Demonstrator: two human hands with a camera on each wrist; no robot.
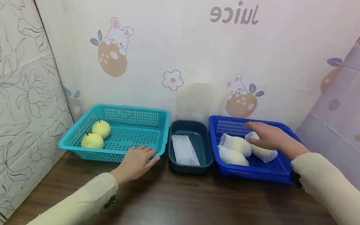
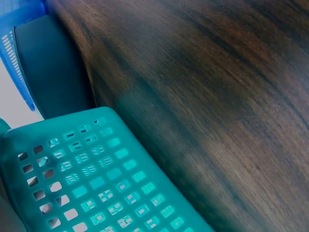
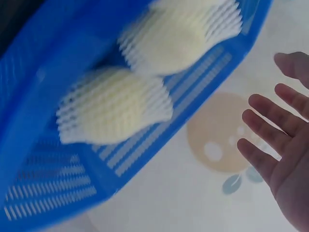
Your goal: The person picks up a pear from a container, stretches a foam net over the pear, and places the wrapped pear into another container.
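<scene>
Two bare yellow pears (image 1: 92, 140) lie at the left end of the teal basket (image 1: 131, 152). My left hand (image 1: 136, 163) is at that basket's front rim near its right corner, fingers extended, holding nothing. Several pears in white foam nets (image 1: 233, 156) lie in the blue basket (image 1: 256, 172). Above them hovers my right hand (image 1: 269, 137), nothing in its grasp; in the right wrist view its fingers (image 3: 275, 116) are spread and apart from a netted pear (image 3: 113, 106). Flat white foam nets (image 1: 185, 150) lie in a dark blue tray (image 1: 206, 152).
The dark tray stands between the two baskets on a brown wooden table (image 1: 174, 201). Behind them hangs a printed cloth (image 1: 153, 38) with rabbits and fruit. A white flower-patterned panel (image 1: 18, 82) borders the left side.
</scene>
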